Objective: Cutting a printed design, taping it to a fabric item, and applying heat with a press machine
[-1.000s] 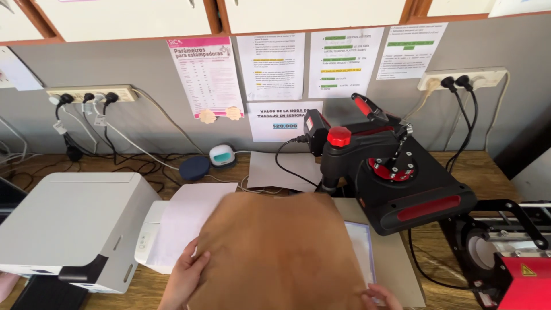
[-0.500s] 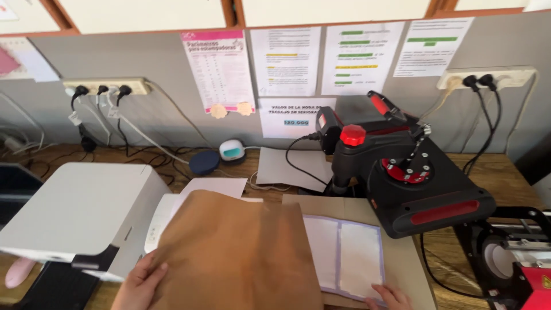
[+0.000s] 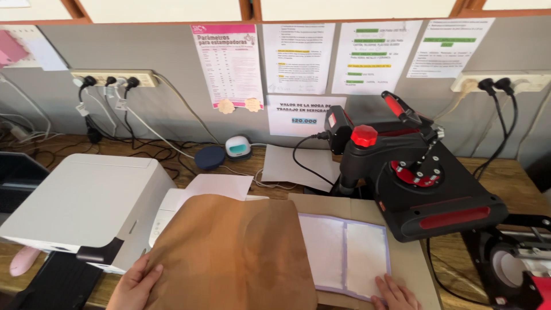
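Change: your brown paper sheet (image 3: 232, 252) now lies further toward the lower left of the frame than half a second ago, and more of the white fabric piece (image 3: 344, 255) with the pale purple edge shows beside it.
Meaning: by my reading, the cover sheet is being drawn off the fabric, not laid on.
Left hand (image 3: 135, 284): at the lower left edge, fingers flat and spread on the corner of the brown sheet, pressing rather than pinching.
Right hand (image 3: 393, 294): at the bottom edge right of centre, fingertips open and resting on the lower right corner of the fabric piece; it grips nothing.
Where the sheet lies: on the bench (image 3: 519, 189), partly over the white printer (image 3: 86, 204) at left and overlapping the fabric's left part.
Heat press (image 3: 413, 178): black with red knob and red trim, right of centre, its head swung aside, just beside the fabric.
Wall signs: a pink-headed sheet with a table (image 3: 228, 63) at upper centre-left; three white sheets (image 3: 367, 54) to its right, two with green highlighted bars; a small white notice (image 3: 304, 115) with a blue-marked line below them.
Small items: a dark round pad (image 3: 209, 157) and a small white and teal device (image 3: 238, 147) near the wall.
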